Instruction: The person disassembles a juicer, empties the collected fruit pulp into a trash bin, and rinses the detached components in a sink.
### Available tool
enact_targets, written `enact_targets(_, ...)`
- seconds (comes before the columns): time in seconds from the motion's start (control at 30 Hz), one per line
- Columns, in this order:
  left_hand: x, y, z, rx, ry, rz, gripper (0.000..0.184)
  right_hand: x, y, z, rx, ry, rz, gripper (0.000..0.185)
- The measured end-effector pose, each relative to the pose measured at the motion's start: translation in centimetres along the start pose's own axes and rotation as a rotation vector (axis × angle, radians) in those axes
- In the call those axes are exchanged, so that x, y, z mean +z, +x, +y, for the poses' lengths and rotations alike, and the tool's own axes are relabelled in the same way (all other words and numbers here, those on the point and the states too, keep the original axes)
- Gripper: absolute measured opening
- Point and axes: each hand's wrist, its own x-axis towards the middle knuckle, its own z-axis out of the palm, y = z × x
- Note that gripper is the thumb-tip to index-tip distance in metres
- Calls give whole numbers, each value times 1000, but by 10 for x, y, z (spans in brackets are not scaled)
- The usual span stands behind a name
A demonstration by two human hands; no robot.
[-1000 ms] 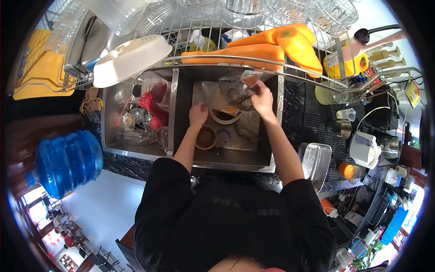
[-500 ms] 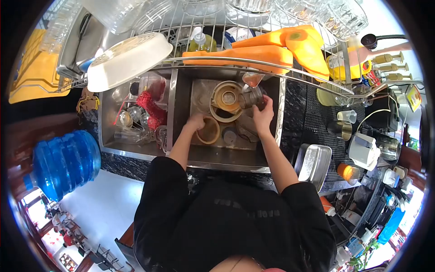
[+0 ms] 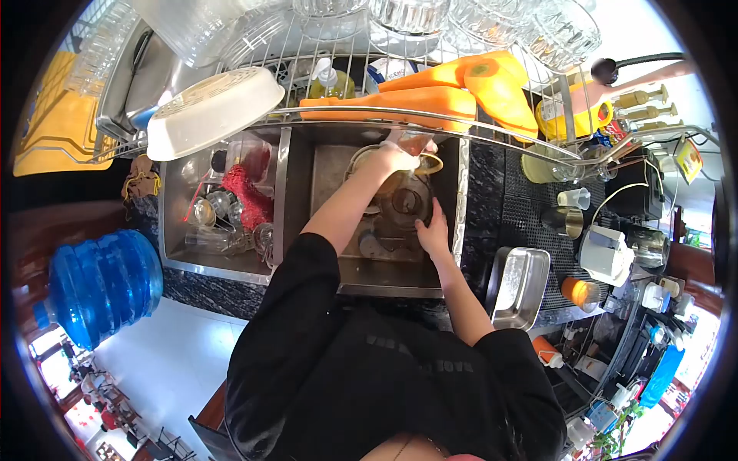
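Note:
My left hand (image 3: pixel 397 157) reaches to the far side of the right sink basin (image 3: pixel 307 173). Its fingers, partly blurred, close on a tan-rimmed round dish (image 3: pixel 432 164) that is tilted on edge. Nearer to me, my right hand (image 3: pixel 433 233) grips the right side of a dark see-through jar (image 3: pixel 407 206), thumb and fingers round its wall. Behind the left wrist lies a pale round bowl (image 3: pixel 361 159), mostly covered. A small dark cup-like piece (image 3: pixel 372 244) sits low in the basin.
Glasses and a red mesh cloth (image 3: pixel 250 196) fill the left basin. Above the sink runs a wire rack (image 3: pixel 338 115) with orange carrot-shaped pieces (image 3: pixel 430 100) and a white basket (image 3: pixel 215 111). A steel tray (image 3: pixel 521 288) stands right on the counter.
My left hand has moved away from me and right with the tan-rimmed dish. My right hand has come down toward me with the jar. The view has shifted slightly.

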Motion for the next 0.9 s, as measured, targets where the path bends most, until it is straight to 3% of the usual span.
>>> enact_targets(0.03,-1,1,-2,-22,-68,4,18,-5,0,1,-26,-42,-87,61)
enact_targets(0.13,-6,3,-6,-104,-263,-1,20,-6,23,-9,-70,164,-10,59)
enact_targets(0.2,-10,5,-9,-162,-383,-2,22,-11,41,-36,-186,446,-4,60)
enact_targets(0.23,-8,-2,-16,-220,-610,42,24,-9,50,-43,-186,452,-7,60)
enact_targets(0.27,-5,-9,-24,-275,-839,91,25,-7,60,-50,-151,542,-118,57)
enact_targets(0.3,3,-13,-33,-278,-834,98,25,-5,70,-57,-117,629,-233,55)
enact_targets(0.37,24,-21,-53,-389,-1247,64,31,-1,85,-71,-46,795,-468,50)
enact_targets(0.4,28,-26,-55,-395,-1245,71,31,-2,88,-81,-48,796,-477,50)
enact_targets(0.53,49,-40,-57,-447,-2066,157,37,-10,98,-111,-17,242,-419,34)
enact_targets(0.6,78,-45,-71,-554,-2074,535,46,-6,99,-110,-129,225,-383,31)
enact_targets(0.63,99,-48,-77,-558,-2082,537,46,-3,99,-107,-240,213,-341,28)
enact_targets(0.7,140,-52,-88,-900,-1404,853,48,0,99,-101,-464,189,-255,23)
enact_targets(0.77,171,-64,-95,-1143,-1373,599,56,13,104,-85,-525,86,-207,22)
enact_targets(0.9,180,-65,-102,-1119,-1255,425,52,31,112,-61,-701,-216,-48,20)
